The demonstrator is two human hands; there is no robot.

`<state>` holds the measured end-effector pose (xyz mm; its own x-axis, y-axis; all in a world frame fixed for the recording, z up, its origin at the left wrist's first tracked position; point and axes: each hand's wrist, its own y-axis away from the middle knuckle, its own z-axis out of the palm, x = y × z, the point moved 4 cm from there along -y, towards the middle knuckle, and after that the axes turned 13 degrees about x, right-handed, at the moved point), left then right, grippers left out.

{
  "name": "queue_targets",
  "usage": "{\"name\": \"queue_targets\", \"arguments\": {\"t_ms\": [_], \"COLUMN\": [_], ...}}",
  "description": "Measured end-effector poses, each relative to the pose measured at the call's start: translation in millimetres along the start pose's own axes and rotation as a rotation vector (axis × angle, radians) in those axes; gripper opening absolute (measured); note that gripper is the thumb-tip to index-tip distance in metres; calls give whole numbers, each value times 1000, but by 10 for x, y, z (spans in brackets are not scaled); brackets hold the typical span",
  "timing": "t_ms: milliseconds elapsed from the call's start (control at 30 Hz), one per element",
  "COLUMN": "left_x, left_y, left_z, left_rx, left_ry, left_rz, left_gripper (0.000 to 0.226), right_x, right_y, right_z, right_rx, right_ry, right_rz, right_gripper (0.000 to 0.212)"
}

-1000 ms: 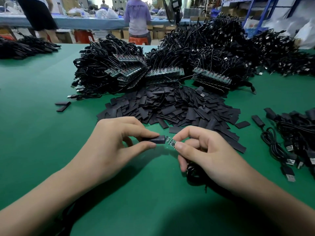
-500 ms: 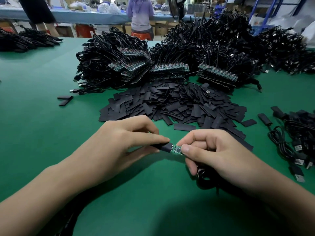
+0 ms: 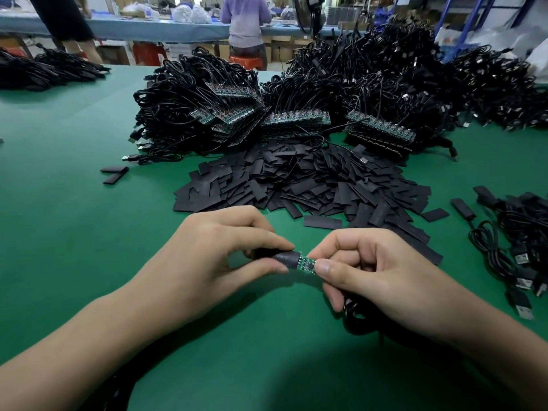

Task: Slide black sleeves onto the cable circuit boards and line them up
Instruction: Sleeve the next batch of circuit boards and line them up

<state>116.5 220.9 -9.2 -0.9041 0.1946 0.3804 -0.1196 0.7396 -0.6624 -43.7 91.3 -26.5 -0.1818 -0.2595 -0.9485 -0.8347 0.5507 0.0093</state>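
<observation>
The left hand [image 3: 213, 256] pinches a black sleeve [image 3: 286, 258] between thumb and forefinger. The right hand [image 3: 379, 274] pinches the right end of a small green circuit board [image 3: 307, 264] the same way. The sleeve covers the board's left part, and bare green shows between the 2 sets of fingertips. Both are held just above the green table [image 3: 74, 232], toward its near side.

Open cloth spreads to the left of the hands and on their near side. Just beyond the knuckles a pile of loose sleeves [image 3: 311, 185] begins, and behind it bundled cables [image 3: 207, 114] with rows of boards wall off the far side. On the right a heap of plugged cables [image 3: 519, 232] lies near the right hand, cut off by the frame edge. 2 stray sleeves [image 3: 114, 173] lie well apart on the left.

The sleeve's left end is buried in the left hand's fingers. The board's own lead disappears under the right palm, and only a dark coil [image 3: 355, 318] shows below it. I cannot tell whether the lower fingers hold that coil. At the far bench [image 3: 148, 26] a person in a purple top [image 3: 244, 19] sits facing away, cropped at the top edge.
</observation>
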Motion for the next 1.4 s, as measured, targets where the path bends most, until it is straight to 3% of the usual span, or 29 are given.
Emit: {"name": "queue_targets", "arguments": {"t_ms": [567,800,1067,1200,1400], "left_x": [-19,46,106,116,108], "left_y": [18,13,20,-14,-19], "left_z": [28,21,43,4,-37], "left_rx": [-20,8,15,78,164], "left_ry": [122,10,44,81,109], "left_rz": [-94,61,90,27,-60], "left_gripper": [17,18,22,19,19], "right_x": [-17,9,-14,-51,-157], "right_y": [11,-9,10,7,59], "right_z": [-18,-19,69,61,-16], "right_rx": [-26,-40,-53,36,281], "right_ry": [61,-5,-56,-67,119], "right_rz": [-30,10,2,-43,-345], "right_gripper": [12,11,10,11,7]}}
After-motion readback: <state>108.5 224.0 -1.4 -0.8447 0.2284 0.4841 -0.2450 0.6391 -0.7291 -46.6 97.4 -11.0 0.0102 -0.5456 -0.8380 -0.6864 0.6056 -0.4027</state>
